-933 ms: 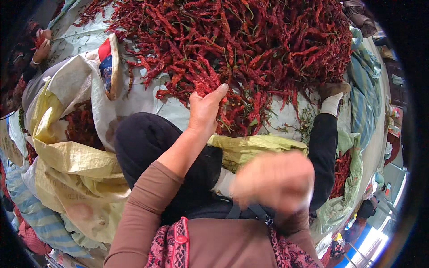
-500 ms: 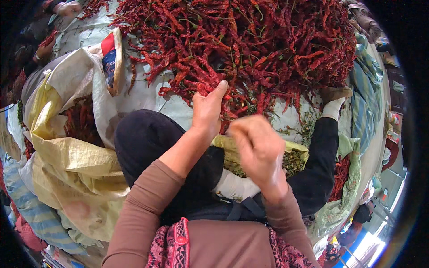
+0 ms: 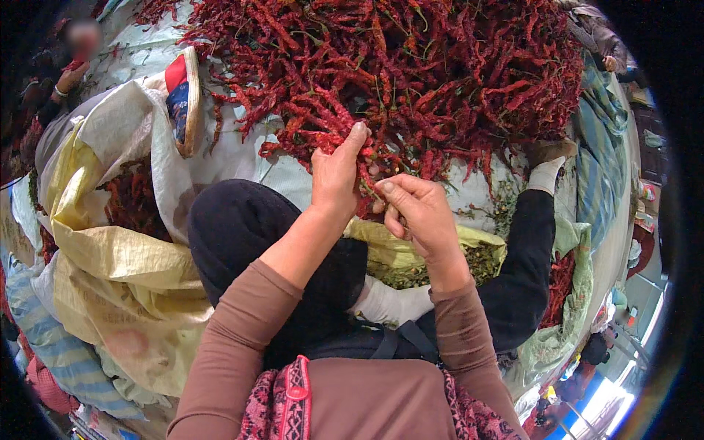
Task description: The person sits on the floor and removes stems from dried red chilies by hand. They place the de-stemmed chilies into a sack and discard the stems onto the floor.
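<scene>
Red, dried: chilli pile (image 3: 411, 66), heaped on pale sheeting across the top of the view, its near edge reaching both hands.

Change noted: a moment ago the right hand (image 3: 419, 213) hung low and blurred over the lap, well apart from the left; it has since risen to meet the left at the edge of the heap. The left hand (image 3: 336, 170) has stayed on the same clump. Judged: both hands now work one bunch of chillies.

Left hand: fingers curled shut around a small bunch of chillies (image 3: 367, 165) pulled from the pile's edge.

Right hand: half closed, thumb and forefinger pinched at the lower end of that bunch; whether it grips a stem or a pod cannot be told.

Nearby: yellow woven sack (image 3: 117, 257) at left, partly filled with chillies; open bag of greenish stems (image 3: 440, 260) just below the hands; a slipper (image 3: 183, 99) on the sheeting.
</scene>
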`<state>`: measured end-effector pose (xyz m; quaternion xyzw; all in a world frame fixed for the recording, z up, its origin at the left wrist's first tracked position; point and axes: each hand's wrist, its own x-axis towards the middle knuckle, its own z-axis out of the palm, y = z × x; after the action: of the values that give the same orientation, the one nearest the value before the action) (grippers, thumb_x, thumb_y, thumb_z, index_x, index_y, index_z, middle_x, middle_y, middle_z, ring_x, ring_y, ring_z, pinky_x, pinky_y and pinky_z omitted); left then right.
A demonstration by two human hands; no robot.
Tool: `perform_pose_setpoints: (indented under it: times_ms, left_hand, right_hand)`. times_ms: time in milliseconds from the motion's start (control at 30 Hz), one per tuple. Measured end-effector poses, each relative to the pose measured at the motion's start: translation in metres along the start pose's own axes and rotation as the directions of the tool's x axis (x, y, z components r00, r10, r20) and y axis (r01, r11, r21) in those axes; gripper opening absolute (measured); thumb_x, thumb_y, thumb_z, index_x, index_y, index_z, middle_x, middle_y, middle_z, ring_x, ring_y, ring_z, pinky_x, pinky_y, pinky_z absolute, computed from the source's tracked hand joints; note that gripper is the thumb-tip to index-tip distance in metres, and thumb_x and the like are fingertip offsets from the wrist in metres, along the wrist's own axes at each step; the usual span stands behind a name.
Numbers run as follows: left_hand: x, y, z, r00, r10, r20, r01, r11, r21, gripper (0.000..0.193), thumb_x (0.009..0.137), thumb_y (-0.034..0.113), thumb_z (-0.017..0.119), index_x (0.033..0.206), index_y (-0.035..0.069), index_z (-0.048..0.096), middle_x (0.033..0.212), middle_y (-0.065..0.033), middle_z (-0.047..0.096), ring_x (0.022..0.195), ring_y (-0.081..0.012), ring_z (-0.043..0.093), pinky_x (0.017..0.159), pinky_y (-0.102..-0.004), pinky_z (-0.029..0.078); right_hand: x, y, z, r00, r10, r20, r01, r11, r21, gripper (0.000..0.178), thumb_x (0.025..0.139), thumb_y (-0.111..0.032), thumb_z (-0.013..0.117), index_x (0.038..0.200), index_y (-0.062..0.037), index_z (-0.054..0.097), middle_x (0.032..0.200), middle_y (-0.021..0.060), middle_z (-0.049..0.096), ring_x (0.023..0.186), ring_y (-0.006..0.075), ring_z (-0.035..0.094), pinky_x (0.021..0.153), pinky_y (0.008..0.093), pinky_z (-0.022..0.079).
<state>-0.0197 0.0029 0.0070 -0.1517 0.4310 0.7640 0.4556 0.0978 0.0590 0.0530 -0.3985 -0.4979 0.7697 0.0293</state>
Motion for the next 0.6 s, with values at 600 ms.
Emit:
perform_pose_setpoints:
  times_ms: [600]
  left_hand:
    - [0.007, -0.005, -0.004, 0.827, -0.086, 0.556, 0.29, 0.912, -0.29, 0.025, 0.095, 0.033, 0.048, 0.093, 0.01, 0.057, 0.108, -0.0102, 0.061, 0.088, -0.0189, 0.058, 0.083, -0.0362, 0.048]
  right_hand:
    - [0.013, 0.011, 0.012, 0.812, -0.514, -0.276, 0.294, 0.769, -0.568, 0.013, 0.081, -0.007, 0.063, 0.087, 0.0031, 0.059, 0.073, 0.013, 0.063, 0.064, 0.0184, 0.062, 0.057, 0.0306, 0.048]
